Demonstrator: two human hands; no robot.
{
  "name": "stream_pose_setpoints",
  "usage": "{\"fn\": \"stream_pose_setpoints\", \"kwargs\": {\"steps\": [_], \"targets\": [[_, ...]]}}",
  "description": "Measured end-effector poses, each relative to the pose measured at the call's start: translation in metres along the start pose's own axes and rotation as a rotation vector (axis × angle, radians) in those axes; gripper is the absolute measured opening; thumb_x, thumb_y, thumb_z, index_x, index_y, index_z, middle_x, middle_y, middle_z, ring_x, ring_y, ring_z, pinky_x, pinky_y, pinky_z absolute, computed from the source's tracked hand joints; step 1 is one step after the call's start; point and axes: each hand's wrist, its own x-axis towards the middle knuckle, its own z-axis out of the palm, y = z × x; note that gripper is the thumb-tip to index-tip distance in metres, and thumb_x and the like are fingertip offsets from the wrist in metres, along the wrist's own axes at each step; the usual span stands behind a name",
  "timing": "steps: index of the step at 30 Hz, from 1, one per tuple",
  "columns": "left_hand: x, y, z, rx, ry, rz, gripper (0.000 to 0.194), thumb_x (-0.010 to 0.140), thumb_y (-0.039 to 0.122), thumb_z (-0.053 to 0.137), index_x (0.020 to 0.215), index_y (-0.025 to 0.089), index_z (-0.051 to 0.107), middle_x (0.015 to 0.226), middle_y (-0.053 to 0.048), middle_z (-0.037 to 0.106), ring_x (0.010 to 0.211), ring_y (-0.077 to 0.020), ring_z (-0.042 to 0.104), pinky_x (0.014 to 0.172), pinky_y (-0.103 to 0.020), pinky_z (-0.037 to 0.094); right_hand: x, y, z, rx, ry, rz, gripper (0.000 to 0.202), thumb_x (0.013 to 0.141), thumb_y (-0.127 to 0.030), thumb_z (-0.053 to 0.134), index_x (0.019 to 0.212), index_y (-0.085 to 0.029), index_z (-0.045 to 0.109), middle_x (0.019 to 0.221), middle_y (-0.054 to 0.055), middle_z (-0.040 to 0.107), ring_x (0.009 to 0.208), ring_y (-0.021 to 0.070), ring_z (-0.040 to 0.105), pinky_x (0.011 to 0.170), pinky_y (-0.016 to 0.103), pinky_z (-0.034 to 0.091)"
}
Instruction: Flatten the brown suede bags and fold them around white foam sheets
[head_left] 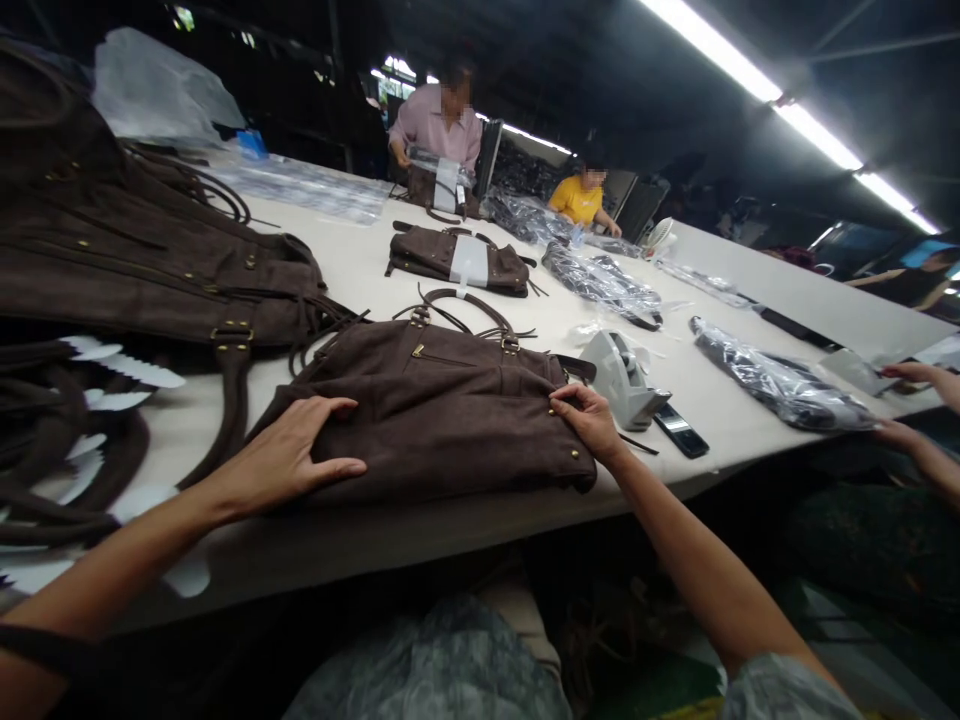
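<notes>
A dark brown handbag (pixel 435 430) lies flat along the near edge of the table, its looped handles and a short zip on the far side. My left hand (pixel 292 450) rests on the bag's left part, thumb and fingers spread. At the bag's right edge, my right hand (pixel 589 420) pinches the brown material between thumb and fingers, beside a small brass stud. Just past that hand stands a grey tape dispenser (pixel 622 380). A black phone (pixel 681 430) lies to its right.
Left are more brown bags (pixel 150 270) and straps with white paper pieces (pixel 127 370). Beyond lies a folded bag with a pale band (pixel 469 260). Plastic-wrapped bags (pixel 776 375) lie right, near another person's hands (pixel 919 440). Two people (pixel 439 125) work at the far side.
</notes>
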Motion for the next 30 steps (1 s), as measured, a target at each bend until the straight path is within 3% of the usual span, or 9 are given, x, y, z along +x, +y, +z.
{"fn": "stream_pose_setpoints", "kwargs": {"steps": [3, 9, 13, 15, 19, 21, 23, 26, 30], "targets": [[0.0, 0.005, 0.002, -0.007, -0.144, -0.082, 0.088, 0.064, 0.078, 0.063, 0.126, 0.016, 0.053, 0.119, -0.013, 0.06, 0.114, -0.0326, 0.057, 0.102, -0.044, 0.045, 0.002, 0.002, 0.005, -0.009, -0.019, -0.018, 0.028, 0.074, -0.047, 0.075, 0.081, -0.021, 0.07, 0.085, 0.003, 0.069, 0.082, 0.0192, 0.062, 0.078, 0.034, 0.051], [0.004, 0.012, 0.0, -0.019, -0.214, -0.099, 0.056, 0.067, 0.062, 0.068, 0.102, 0.02, 0.055, 0.095, -0.008, 0.063, 0.093, -0.0281, 0.061, 0.084, -0.038, 0.048, -0.007, -0.011, -0.007, -0.096, -0.073, -0.065, 0.022, 0.079, -0.043, 0.073, 0.083, -0.022, 0.072, 0.084, 0.003, 0.07, 0.08, 0.0197, 0.063, 0.077, 0.034, 0.051], [0.008, 0.004, 0.002, -0.047, -0.272, -0.046, 0.044, 0.072, 0.059, 0.063, 0.096, 0.022, 0.056, 0.079, -0.002, 0.061, 0.08, -0.0243, 0.061, 0.075, -0.034, 0.048, -0.018, -0.022, -0.017, -0.139, -0.094, -0.088, 0.019, 0.08, -0.041, 0.072, 0.086, -0.022, 0.073, 0.086, 0.004, 0.072, 0.083, 0.0206, 0.065, 0.079, 0.034, 0.052], [0.008, -0.003, 0.005, -0.011, -0.224, -0.002, 0.047, 0.076, 0.065, 0.059, 0.097, 0.022, 0.057, 0.082, -0.004, 0.062, 0.082, -0.0252, 0.061, 0.077, -0.035, 0.049, -0.02, -0.024, -0.02, -0.129, -0.087, -0.093, 0.018, 0.081, -0.04, 0.073, 0.085, -0.022, 0.073, 0.086, 0.003, 0.072, 0.082, 0.02, 0.065, 0.08, 0.034, 0.052], [-0.002, -0.008, 0.006, 0.212, 0.05, 0.125, 0.077, 0.078, 0.084, 0.041, 0.108, 0.015, 0.058, 0.111, -0.016, 0.062, 0.107, -0.0337, 0.058, 0.096, -0.045, 0.046, -0.019, -0.018, -0.019, -0.095, -0.063, -0.113, 0.018, 0.08, -0.039, 0.074, 0.086, -0.022, 0.074, 0.086, 0.002, 0.072, 0.083, 0.0189, 0.066, 0.08, 0.032, 0.053], [-0.007, -0.003, 0.005, 0.34, 0.07, 0.156, 0.08, 0.082, 0.083, 0.032, 0.107, 0.013, 0.058, 0.108, -0.018, 0.062, 0.104, -0.0347, 0.058, 0.095, -0.047, 0.046, -0.016, -0.011, -0.017, -0.09, -0.063, -0.118, 0.019, 0.08, -0.04, 0.074, 0.086, -0.022, 0.074, 0.087, 0.002, 0.072, 0.084, 0.019, 0.066, 0.08, 0.032, 0.053], [-0.01, 0.003, 0.003, 0.429, 0.013, 0.156, 0.073, 0.087, 0.078, 0.029, 0.101, 0.012, 0.059, 0.098, -0.016, 0.063, 0.095, -0.0337, 0.059, 0.089, -0.046, 0.047, -0.013, -0.003, -0.013, -0.083, -0.071, -0.114, 0.02, 0.08, -0.041, 0.074, 0.085, -0.022, 0.074, 0.086, 0.003, 0.072, 0.082, 0.0192, 0.066, 0.077, 0.033, 0.054], [-0.007, 0.009, -0.001, 0.466, -0.095, 0.12, 0.058, 0.089, 0.07, 0.041, 0.093, 0.014, 0.056, 0.088, -0.013, 0.062, 0.087, -0.0318, 0.059, 0.081, -0.043, 0.047, -0.01, 0.006, -0.009, -0.076, -0.087, -0.105, 0.021, 0.08, -0.042, 0.074, 0.085, -0.021, 0.074, 0.085, 0.004, 0.072, 0.079, 0.019, 0.066, 0.075, 0.033, 0.054], [-0.001, 0.005, -0.015, 0.295, -0.201, 0.045, 0.043, 0.085, 0.061, 0.055, 0.095, 0.019, 0.054, 0.085, -0.006, 0.063, 0.083, -0.0265, 0.061, 0.074, -0.034, 0.045, -0.008, 0.009, -0.01, -0.091, -0.098, -0.123, 0.021, 0.082, -0.042, 0.071, 0.087, -0.021, 0.074, 0.088, 0.004, 0.073, 0.084, 0.0199, 0.067, 0.08, 0.034, 0.054]]}}
